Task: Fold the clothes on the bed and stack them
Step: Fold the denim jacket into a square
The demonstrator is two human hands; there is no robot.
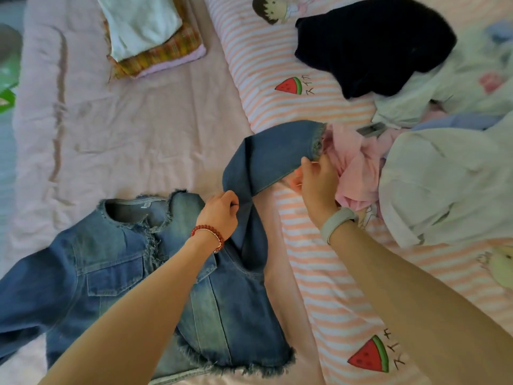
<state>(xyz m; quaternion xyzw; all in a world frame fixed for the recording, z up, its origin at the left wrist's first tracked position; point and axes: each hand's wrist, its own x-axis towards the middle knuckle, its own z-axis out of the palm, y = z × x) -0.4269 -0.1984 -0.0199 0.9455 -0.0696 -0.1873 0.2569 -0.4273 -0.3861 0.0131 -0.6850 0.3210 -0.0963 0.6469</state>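
A blue denim jacket (pixel 116 273) with frayed edges lies front-up on the pink bed sheet (pixel 133 129). Its right sleeve (pixel 272 157) is lifted off the bed. My left hand (pixel 219 215) grips that sleeve near the shoulder. My right hand (pixel 316 182) pinches the sleeve near its frayed cuff. A folded stack (pixel 147 34), white cloth on a plaid one, sits at the far left. To the right lies a loose pile: a pink garment (pixel 355 168), white garments (pixel 444 176) and a black garment (pixel 374 45).
A pink-and-white striped blanket (pixel 319 273) with watermelon prints covers the right half of the bed. A green object (pixel 7 79) shows past the bed's left edge.
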